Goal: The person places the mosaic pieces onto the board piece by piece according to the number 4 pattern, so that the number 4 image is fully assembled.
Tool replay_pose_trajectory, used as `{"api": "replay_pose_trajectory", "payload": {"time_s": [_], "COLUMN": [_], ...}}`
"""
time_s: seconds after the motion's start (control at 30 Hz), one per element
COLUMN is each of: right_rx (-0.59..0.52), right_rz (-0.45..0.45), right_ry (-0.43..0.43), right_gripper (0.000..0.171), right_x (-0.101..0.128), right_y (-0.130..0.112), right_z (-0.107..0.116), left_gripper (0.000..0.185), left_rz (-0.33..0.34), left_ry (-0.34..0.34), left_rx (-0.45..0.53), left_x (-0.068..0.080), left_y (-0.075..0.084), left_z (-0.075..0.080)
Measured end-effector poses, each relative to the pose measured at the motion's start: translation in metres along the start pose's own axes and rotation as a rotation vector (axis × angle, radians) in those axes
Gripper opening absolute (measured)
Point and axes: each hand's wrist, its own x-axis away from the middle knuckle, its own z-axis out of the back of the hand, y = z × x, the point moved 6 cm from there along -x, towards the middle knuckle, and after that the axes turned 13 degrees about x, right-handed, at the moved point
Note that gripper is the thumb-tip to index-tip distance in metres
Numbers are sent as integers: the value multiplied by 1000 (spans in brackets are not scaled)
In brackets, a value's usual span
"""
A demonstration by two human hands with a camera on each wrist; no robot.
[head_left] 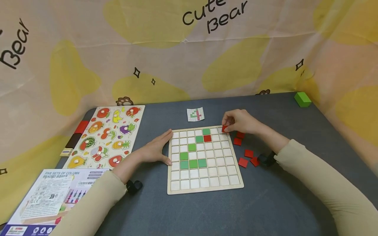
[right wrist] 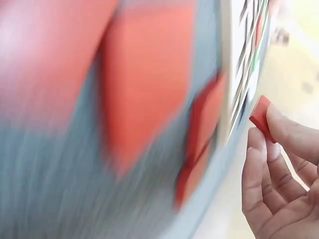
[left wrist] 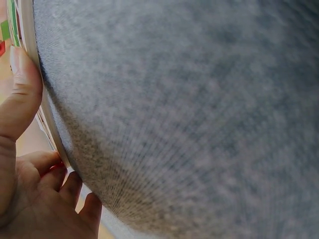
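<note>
A wooden grid board point(head_left: 205, 190) lies on the grey table, with several green tiles point(head_left: 193, 164) and one red tile point(head_left: 207, 138) set in its squares. My left hand point(head_left: 156, 149) rests against the board's left edge point(left wrist: 34, 59), thumb and fingers spread along it. My right hand point(head_left: 240, 121) hovers at the board's upper right corner and pinches a red tile point(head_left: 225, 128) point(right wrist: 261, 118) between thumb and fingertips. Loose red tiles point(head_left: 243, 162) lie on the table to the right of the board. A small pattern card point(head_left: 195, 114) lies beyond the board.
A fruit peg puzzle point(head_left: 107, 136) lies at the left. A printed box point(head_left: 44, 200) sits at the near left corner. A green block point(head_left: 302, 99) stands at the far right corner. A printed cloth backdrop surrounds the table.
</note>
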Motion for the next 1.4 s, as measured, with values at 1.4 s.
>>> {"api": "replay_pose_trajectory", "payload": {"time_s": [1.4], "right_rx": [121], "right_rz": [142], "right_ry": [-43], "right_gripper": [12], "right_x": [3], "right_y": [-8], "right_z": [-8], "left_gripper": [117], "left_rz": [-4], "left_ry": [-4], "left_rx": [14], "left_x": [1], "left_y": [1], "left_z": [0]}}
